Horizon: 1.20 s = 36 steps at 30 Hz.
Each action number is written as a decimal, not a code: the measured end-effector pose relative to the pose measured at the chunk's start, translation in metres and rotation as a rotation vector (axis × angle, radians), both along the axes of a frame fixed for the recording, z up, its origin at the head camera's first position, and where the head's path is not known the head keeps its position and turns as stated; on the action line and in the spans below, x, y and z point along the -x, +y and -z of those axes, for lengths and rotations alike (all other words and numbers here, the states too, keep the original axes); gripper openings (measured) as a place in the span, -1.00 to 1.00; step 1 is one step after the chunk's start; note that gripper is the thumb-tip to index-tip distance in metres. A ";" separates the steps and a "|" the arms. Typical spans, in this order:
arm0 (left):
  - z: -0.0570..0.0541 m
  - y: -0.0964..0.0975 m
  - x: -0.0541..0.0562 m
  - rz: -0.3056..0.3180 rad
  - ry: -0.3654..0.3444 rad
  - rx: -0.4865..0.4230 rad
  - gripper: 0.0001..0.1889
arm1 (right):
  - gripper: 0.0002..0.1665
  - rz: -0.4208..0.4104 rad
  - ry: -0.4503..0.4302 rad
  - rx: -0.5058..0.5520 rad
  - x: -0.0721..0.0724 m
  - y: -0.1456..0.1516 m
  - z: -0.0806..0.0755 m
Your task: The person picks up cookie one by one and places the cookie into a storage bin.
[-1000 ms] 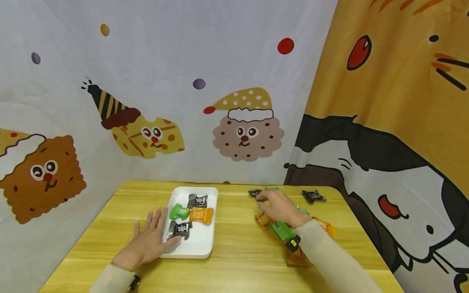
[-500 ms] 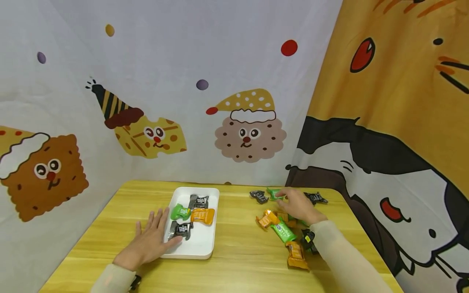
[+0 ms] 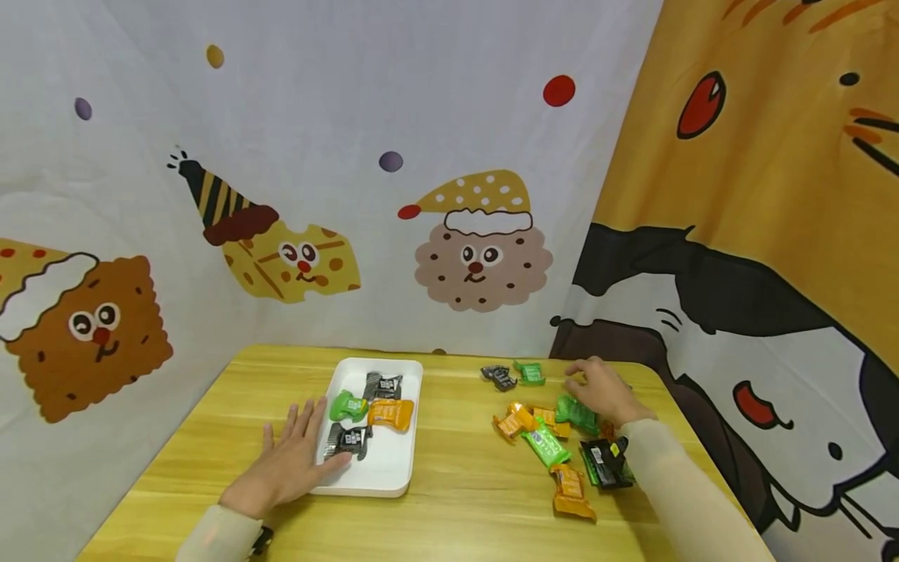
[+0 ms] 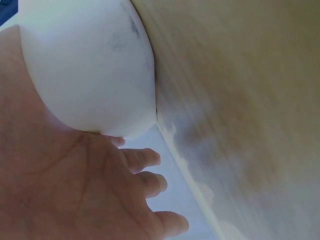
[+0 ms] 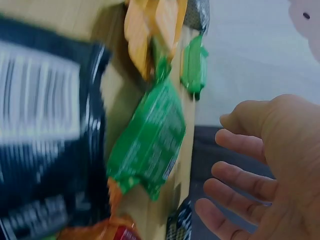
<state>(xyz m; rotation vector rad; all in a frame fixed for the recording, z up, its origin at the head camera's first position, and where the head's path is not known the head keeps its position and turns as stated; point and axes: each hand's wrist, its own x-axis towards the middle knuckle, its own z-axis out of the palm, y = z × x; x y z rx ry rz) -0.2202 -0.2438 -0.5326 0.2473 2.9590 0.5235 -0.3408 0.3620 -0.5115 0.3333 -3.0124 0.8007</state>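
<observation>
My left hand lies along the left side of a white tray, fingers spread and straight, thumb over the rim. Inside the tray are a green wrapped candy, an orange one and two black ones. At the back right my right hand hovers over the table, fingers loosely bent and holding nothing. Beneath it shows a dark green candy. In the right wrist view a black candy lies close to the fingertips; in the head view the hand mostly hides it.
Loose wrapped candies spread over the right of the wooden table: black and green at the back, orange and bright green mid-pile, black and orange nearer. A cartoon-printed curtain stands behind.
My right hand has moved right, from the black candy at the back past the green one to the back right, uncovering candies of the pile. The left hand stays at the tray.
</observation>
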 end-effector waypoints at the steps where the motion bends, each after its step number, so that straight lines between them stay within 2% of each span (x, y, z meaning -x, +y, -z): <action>1: 0.000 0.000 0.000 -0.001 0.000 -0.003 0.33 | -0.47 -0.024 0.029 0.023 0.009 0.013 0.012; 6: 0.002 -0.002 0.000 0.003 0.028 -0.043 0.35 | -0.42 -0.006 0.039 -0.008 0.013 0.028 0.017; 7: 0.006 -0.003 0.001 0.002 0.038 -0.065 0.35 | -0.44 0.003 0.048 -0.022 0.012 0.029 0.016; 8: 0.006 -0.004 0.001 0.004 0.048 -0.071 0.35 | -0.46 0.041 0.024 -0.053 0.005 0.020 0.006; 10: 0.007 -0.004 0.000 0.008 0.055 -0.075 0.35 | -0.47 0.065 0.035 -0.095 0.003 0.018 0.003; 13: 0.005 -0.003 0.000 0.003 0.038 -0.060 0.35 | -0.45 0.099 0.036 -0.148 0.002 0.017 0.001; 15: 0.000 -0.001 -0.001 0.002 0.023 -0.031 0.35 | -0.42 0.116 0.027 -0.171 0.002 0.019 0.000; 19: -0.002 0.001 -0.001 0.000 0.016 -0.007 0.34 | -0.31 0.133 -0.022 -0.180 0.005 0.024 0.000; 25: 0.002 0.000 0.000 -0.002 0.018 -0.001 0.34 | -0.13 0.169 -0.168 -0.160 0.006 0.029 0.001; 32: 0.001 0.001 0.000 -0.003 0.017 -0.007 0.34 | -0.04 0.207 -0.214 -0.159 0.008 0.032 0.006; 36: 0.001 0.001 -0.001 -0.003 0.012 -0.011 0.34 | -0.06 0.208 -0.234 -0.182 0.006 0.031 0.005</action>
